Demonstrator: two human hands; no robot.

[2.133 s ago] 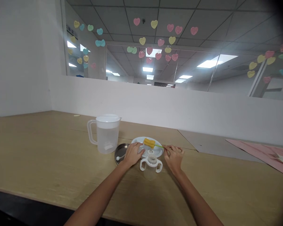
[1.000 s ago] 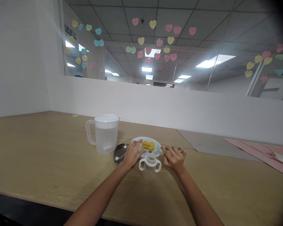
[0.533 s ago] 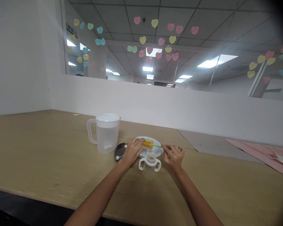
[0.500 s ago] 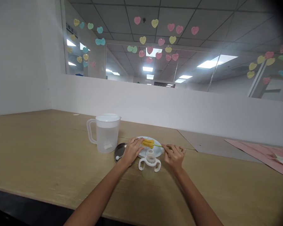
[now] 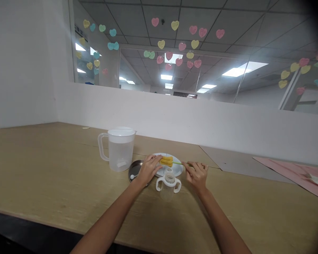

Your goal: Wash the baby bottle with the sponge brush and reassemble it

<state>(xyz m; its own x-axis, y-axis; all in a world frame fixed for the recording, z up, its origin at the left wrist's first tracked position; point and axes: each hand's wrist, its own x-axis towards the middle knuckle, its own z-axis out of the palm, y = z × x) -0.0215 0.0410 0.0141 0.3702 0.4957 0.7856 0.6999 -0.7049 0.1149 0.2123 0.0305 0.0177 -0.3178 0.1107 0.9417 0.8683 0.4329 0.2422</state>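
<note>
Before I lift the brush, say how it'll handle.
Probably soft at the yellow head, which looks like sponge. The green stem is likely stiff, running straight to the right hand. The slim brush should feel light, unless soaked; I can't tell.

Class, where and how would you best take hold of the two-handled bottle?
Probably by its white handles, one hand on each, coming from the near side: they jut out left and right and curve down beside the body, while the plate lies behind the bottle.
</note>
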